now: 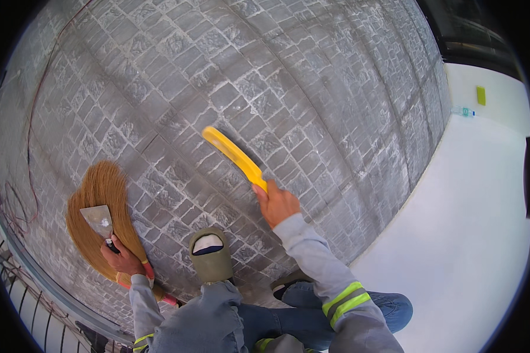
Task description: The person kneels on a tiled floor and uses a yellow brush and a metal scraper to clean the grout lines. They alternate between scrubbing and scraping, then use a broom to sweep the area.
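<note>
My right hand grips the handle of a long yellow brush, which lies slanted up and to the left against the grey paving stones. My left hand is closed around the dark handle of a metal scraper with a wide, mortar-stained blade. That hand also rests on a straw broom with fanned tan bristles and a red-wrapped handle. I am crouched, with one olive-green slipper planted on the stones between my hands.
A smooth white floor borders the paving on the right. On it, far off, lie a clear plastic bottle and a small yellow-green block. A red cable runs along the left. Metal railing edges the lower left.
</note>
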Demonstrator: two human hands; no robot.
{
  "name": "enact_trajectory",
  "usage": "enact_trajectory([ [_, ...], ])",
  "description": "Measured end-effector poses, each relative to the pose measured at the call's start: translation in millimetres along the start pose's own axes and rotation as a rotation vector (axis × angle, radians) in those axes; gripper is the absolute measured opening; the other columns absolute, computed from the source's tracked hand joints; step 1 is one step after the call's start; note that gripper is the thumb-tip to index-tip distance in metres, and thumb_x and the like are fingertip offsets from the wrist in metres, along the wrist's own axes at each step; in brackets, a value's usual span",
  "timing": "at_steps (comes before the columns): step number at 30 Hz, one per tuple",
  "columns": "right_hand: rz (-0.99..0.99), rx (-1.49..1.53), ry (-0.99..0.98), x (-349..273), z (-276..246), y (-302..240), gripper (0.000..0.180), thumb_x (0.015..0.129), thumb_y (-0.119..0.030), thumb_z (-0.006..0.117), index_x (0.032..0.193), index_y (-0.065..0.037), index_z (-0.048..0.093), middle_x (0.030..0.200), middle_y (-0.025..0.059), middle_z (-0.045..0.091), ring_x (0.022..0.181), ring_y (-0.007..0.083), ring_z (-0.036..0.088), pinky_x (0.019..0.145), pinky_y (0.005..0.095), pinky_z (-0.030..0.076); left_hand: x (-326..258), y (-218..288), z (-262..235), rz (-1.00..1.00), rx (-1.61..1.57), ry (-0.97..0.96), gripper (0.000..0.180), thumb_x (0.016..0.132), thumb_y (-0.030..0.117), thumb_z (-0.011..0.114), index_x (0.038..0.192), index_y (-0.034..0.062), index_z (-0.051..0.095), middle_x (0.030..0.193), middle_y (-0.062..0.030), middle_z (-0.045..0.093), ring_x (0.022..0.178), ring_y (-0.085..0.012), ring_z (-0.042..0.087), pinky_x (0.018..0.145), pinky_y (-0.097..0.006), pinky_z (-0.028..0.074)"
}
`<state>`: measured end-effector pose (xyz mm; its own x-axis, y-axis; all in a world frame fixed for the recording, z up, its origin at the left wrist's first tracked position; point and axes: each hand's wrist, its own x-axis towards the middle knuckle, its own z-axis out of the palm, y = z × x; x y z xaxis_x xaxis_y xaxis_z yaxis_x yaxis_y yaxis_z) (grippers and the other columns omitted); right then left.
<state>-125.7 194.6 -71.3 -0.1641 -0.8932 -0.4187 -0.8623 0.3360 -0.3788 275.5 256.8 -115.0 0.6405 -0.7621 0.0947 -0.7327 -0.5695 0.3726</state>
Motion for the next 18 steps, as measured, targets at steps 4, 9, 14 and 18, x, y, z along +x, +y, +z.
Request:
enact_trajectory([
  [4, -0.041, 0.019, 0.006, 43.5, 18.4, -25.3, 0.044, 0.095, -0.048, 0.047, 0.089, -0.005, 0.053, 0.059, 0.0196, 0.061, 0.054, 0.0419, 0.061, 0.049, 0.0507, 0.048, 1.7, 4.6, -0.3, 0.026, 0.041, 0.038, 0.045, 0.095, 0.038, 0.055, 0.104, -0.0056, 0.055, 0.093, -0.0209, 0.059, 0.084, -0.0357, 0.056, 0.076, -0.042, 0.043],
  [9, 0.1, -0.075, -0.167, -38.7, -19.5, 12.6, 0.045, 0.094, -0.05, 0.048, 0.092, -0.006, 0.055, 0.058, 0.0189, 0.061, 0.054, 0.0403, 0.062, 0.049, 0.0493, 0.049, 1.1, 5.0, 0.0, 0.03, 0.018, 0.042, 0.045, 0.094, 0.038, 0.056, 0.103, -0.0058, 0.055, 0.092, -0.021, 0.059, 0.084, -0.0355, 0.056, 0.075, -0.042, 0.043],
  [14, 0.07, -0.079, -0.153, -30.0, -26.2, 14.2, 0.044, 0.095, -0.048, 0.048, 0.09, -0.004, 0.055, 0.058, 0.0195, 0.061, 0.054, 0.0405, 0.062, 0.049, 0.0503, 0.048, -0.5, 3.9, 0.7, 0.007, -0.049, 0.027, 0.044, 0.094, 0.038, 0.057, 0.103, -0.0053, 0.056, 0.09, -0.0208, 0.058, 0.082, -0.0355, 0.055, 0.073, -0.043, 0.042],
  [18, 0.028, 0.02, -0.053, 55.7, 8.7, -31.6, 0.049, 0.096, -0.05, 0.043, 0.091, -0.003, 0.056, 0.065, 0.0209, 0.063, 0.061, 0.042, 0.063, 0.055, 0.0516, 0.049, 1.4, 6.2, -0.1, 0.062, 0.038, 0.08, 0.043, 0.093, 0.037, 0.057, 0.102, -0.0049, 0.056, 0.089, -0.0205, 0.059, 0.081, -0.0354, 0.055, 0.072, -0.043, 0.042],
])
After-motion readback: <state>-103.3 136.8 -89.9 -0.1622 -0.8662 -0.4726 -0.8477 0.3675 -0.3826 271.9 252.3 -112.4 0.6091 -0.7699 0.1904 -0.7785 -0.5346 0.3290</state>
